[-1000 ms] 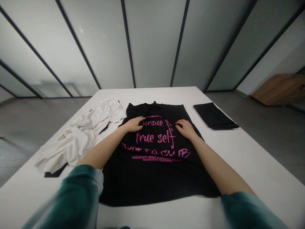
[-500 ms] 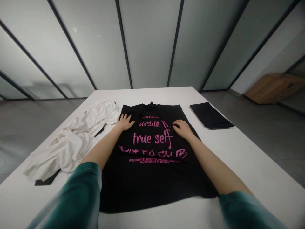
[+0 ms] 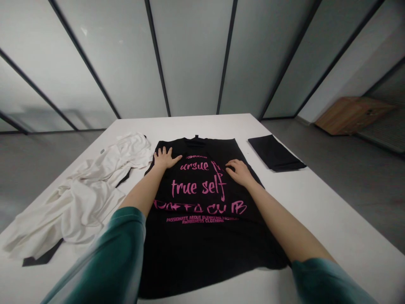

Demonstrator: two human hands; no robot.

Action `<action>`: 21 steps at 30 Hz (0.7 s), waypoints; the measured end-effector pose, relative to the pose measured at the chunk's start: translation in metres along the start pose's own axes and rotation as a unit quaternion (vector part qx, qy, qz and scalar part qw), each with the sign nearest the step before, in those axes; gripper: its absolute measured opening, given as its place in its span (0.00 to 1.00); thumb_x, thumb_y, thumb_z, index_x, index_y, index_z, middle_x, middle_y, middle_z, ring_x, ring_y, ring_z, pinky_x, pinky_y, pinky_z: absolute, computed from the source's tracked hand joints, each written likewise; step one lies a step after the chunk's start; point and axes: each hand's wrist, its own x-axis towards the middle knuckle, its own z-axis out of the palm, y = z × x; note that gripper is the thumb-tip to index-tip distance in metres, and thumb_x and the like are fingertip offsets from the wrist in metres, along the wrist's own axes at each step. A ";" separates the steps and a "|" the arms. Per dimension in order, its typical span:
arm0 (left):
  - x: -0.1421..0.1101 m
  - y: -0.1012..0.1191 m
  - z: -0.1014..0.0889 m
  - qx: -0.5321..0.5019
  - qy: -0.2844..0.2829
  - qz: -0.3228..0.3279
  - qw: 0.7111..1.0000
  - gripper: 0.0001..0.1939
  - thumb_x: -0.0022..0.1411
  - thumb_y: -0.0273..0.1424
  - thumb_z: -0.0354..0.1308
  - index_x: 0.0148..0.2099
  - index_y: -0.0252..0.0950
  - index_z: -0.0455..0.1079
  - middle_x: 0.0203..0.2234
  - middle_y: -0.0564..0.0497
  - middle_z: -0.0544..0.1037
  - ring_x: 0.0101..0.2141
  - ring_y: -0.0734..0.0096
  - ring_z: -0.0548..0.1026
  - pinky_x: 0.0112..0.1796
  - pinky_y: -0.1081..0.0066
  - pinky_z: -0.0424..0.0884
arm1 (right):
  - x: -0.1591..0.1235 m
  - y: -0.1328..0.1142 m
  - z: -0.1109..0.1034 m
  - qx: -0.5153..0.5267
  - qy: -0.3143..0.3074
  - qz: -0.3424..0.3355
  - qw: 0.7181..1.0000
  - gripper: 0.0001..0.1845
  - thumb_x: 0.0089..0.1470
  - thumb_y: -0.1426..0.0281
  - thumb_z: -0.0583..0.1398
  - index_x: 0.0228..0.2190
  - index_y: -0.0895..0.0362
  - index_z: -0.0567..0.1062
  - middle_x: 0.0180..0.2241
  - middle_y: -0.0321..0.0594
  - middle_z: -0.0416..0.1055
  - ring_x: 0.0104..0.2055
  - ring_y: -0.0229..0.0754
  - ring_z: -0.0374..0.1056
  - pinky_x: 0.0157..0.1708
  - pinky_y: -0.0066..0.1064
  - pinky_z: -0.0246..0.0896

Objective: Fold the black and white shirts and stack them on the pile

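Note:
A black T-shirt (image 3: 196, 245) with pink lettering lies spread on the table, its collar at the far end and its hem towards me. Flat on its upper left part rests my left hand (image 3: 164, 159), fingers spread apart. My right hand (image 3: 239, 171) touches the upper right of the print, its fingers loosely bent and a gap showing between thumb and forefinger. Neither hand grips any cloth that I can see. A fold runs across the large lower line of letters.
On the left lies a crumpled white garment (image 3: 82, 194) with black pieces showing under its edges. A folded black cloth (image 3: 275, 153) sits at the right of the white table (image 3: 319, 219). Frosted glass panels (image 3: 193, 55) stand behind, and a wooden cabinet (image 3: 351, 115) is at the far right.
My left hand has spread its fingers wider, with the thumb stretched out to the right. My right hand's fingers have bent slightly more. The view has shifted a little; the shirt stays spread out.

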 end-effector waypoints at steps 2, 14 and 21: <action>-0.001 -0.001 0.001 -0.002 0.001 0.003 1.000 0.53 0.57 0.67 0.40 0.73 0.36 0.49 0.71 0.35 0.46 0.69 0.35 0.44 0.63 0.40 0.44 | 0.000 0.000 0.001 -0.001 0.000 0.002 1.000 0.14 0.60 0.65 0.56 0.42 0.54 0.80 0.47 0.46 0.74 0.50 0.50 0.68 0.54 0.43 0.60; -0.031 -0.001 -0.004 -0.075 0.194 0.033 0.978 0.23 0.67 0.39 0.49 0.57 0.31 0.68 0.54 0.35 0.71 0.56 0.49 0.69 0.55 0.56 0.66 | 0.006 0.006 -0.003 0.232 0.120 0.143 0.955 0.14 0.54 0.64 0.57 0.38 0.55 0.78 0.42 0.45 0.77 0.47 0.49 0.71 0.53 0.44 0.64; 0.007 -0.041 -0.026 -0.128 0.176 0.042 0.975 0.24 0.68 0.35 0.46 0.61 0.30 0.66 0.54 0.34 0.73 0.56 0.53 0.72 0.58 0.57 0.64 | 0.045 0.040 -0.037 0.386 0.080 0.279 0.876 0.07 0.49 0.68 0.61 0.32 0.55 0.77 0.36 0.42 0.78 0.42 0.46 0.74 0.46 0.38 0.69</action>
